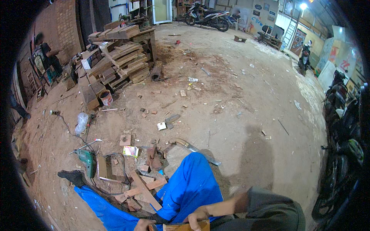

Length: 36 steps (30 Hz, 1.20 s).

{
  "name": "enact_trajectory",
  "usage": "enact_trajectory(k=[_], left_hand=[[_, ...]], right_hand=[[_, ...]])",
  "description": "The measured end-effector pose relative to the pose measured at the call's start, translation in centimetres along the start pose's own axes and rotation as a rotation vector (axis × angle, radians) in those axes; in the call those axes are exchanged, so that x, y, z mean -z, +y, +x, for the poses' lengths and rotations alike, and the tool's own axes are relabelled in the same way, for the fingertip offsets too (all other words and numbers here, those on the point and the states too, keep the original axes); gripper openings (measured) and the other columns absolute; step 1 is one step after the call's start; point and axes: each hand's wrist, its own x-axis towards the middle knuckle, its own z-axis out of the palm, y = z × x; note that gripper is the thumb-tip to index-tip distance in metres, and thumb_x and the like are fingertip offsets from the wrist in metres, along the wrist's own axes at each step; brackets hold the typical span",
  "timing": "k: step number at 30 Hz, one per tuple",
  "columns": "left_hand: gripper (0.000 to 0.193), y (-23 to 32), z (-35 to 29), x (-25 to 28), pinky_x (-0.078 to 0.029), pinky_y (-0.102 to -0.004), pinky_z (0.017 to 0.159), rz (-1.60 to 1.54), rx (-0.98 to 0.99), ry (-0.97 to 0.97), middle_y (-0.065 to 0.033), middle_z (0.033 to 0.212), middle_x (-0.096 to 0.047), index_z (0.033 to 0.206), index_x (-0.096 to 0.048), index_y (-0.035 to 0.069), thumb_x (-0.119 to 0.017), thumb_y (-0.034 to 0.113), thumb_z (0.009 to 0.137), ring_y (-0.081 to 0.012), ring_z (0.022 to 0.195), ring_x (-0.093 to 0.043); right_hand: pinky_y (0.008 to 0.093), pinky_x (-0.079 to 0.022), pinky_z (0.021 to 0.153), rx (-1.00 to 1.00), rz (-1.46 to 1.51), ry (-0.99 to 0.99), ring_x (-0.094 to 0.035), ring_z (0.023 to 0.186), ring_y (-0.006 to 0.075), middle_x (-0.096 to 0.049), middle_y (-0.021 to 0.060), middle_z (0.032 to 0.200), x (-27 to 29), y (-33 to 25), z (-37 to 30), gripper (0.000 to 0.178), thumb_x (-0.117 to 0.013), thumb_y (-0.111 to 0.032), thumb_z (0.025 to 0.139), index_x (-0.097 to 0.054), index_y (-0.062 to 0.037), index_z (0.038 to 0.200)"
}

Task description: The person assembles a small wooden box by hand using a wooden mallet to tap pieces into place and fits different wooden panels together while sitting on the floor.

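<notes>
My R hand (pixel 198 216) curls round a flat tan wooden block (pixel 175 228) by my bright-blue cloth trousers (pixel 192 184), prob. to steady it; L hand (pixel 144 225) cropped, can't tell grip.

Dirt floor (pixel 231 107), littered. Legs in blue trousers (pixel 189 181) are bent in the foreground. Right hand (pixel 198 216) is at the lower edge, its fingers closed over a wooden piece (pixel 175 227) partly out of view. Left hand (pixel 144 225) lies near it, cut off by the edge; grip undetermined. Two wooden strips (pixel 146 191) lie crossed ahead of the hands. Green power drill (pixel 86 161) rests on the floor, left side. Farther off: timber stack (pixel 127 61), with a tub (pixel 106 98) beside it; second person (pixel 48 56), far left; motorcycle (pixel 208 17), rear.
</notes>
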Motion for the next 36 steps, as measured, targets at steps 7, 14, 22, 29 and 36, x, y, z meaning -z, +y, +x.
enact_trajectory(k=[7,14,22,29,36], left_hand=[[0.079,-4.4,-0.3,-1.0,-0.045,-0.0477,0.092,-0.250,-0.080,0.016,-0.0215,0.109,-0.060,0.112,-0.060,0.003,-0.082,0.060,0.062,-0.0400,0.104,-0.057],[0.093,-4.0,0.9,1.1,-0.048,-0.0461,0.090,-0.121,-0.085,-0.083,-0.0206,0.108,-0.059,0.128,-0.050,-0.002,-0.084,0.050,0.059,-0.0376,0.099,-0.059],[0.086,-2.8,1.3,-0.5,-0.047,-0.0410,0.099,-0.276,0.328,0.278,-0.0198,0.123,-0.057,0.144,-0.037,-0.003,-0.078,0.031,0.077,-0.0314,0.115,-0.059],[0.077,-0.6,-0.1,-0.1,-0.043,-0.0384,0.105,-0.316,0.506,0.338,-0.0194,0.139,-0.049,0.151,-0.031,-0.002,-0.070,0.020,0.089,-0.0291,0.130,-0.049],[0.105,-0.5,-2.4,0.1,-0.043,-0.0430,0.107,-0.187,0.640,-0.094,-0.0252,0.145,-0.045,0.154,-0.015,-0.010,-0.077,0.022,0.076,-0.0384,0.134,-0.046]], right_hand=[[0.0425,-0.050,0.085,0.275,0.162,-0.058,-0.061,0.095,0.0296,-0.064,0.0182,0.102,-0.7,3.3,2.7,0.059,-0.072,-0.021,0.075,-0.055,0.0010,0.128],[0.0429,-0.049,0.089,0.166,0.057,0.114,-0.061,0.098,0.0310,-0.062,0.0205,0.105,0.4,0.9,0.6,0.067,-0.071,-0.021,0.073,-0.051,0.0023,0.132],[0.0447,-0.048,0.092,0.555,-0.772,0.840,-0.061,0.104,0.0371,-0.061,0.0242,0.113,1.2,0.5,4.8,0.069,-0.069,-0.022,0.074,-0.047,0.0063,0.133],[0.0476,-0.043,0.106,0.457,-1.148,1.293,-0.051,0.124,0.0449,-0.051,0.0266,0.130,-0.6,-2.7,5.8,0.091,-0.079,-0.016,0.063,-0.037,0.0070,0.140],[0.0460,-0.048,0.094,0.336,-1.215,0.798,-0.059,0.110,0.0409,-0.059,0.0244,0.121,2.2,-4.0,1.4,0.076,-0.073,-0.010,0.061,-0.051,0.0050,0.131]])
